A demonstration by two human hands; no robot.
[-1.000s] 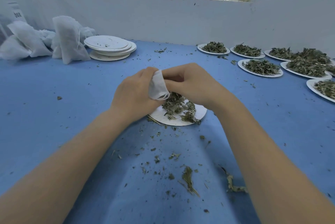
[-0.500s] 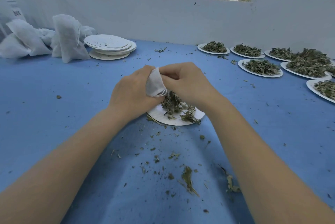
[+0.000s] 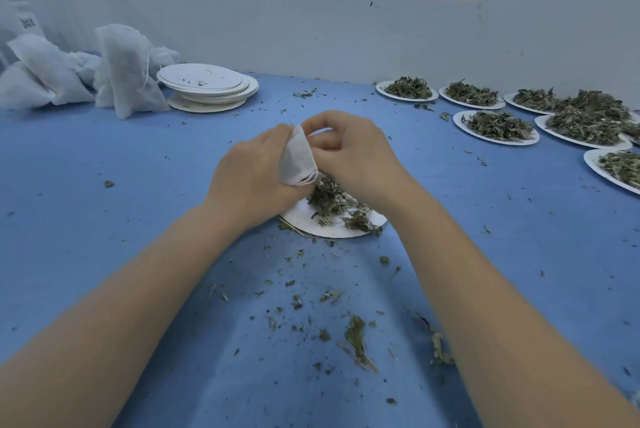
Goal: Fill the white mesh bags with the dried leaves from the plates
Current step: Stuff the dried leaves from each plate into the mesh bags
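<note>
Fingers of my left hand (image 3: 249, 178) are gripping the white mesh bag (image 3: 298, 161) above the near plate (image 3: 311, 219); my right hand (image 3: 353, 157) is pinching its mouth, working it open. Next I'm needing a scoop of dried leaves (image 3: 332, 200).

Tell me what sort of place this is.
Probably a small herb-packing workstation. A blue work surface holds a row of white paper plates heaped with dried green leaves, a stack of emptied white plates, and a pile of filled white mesh bags.
</note>
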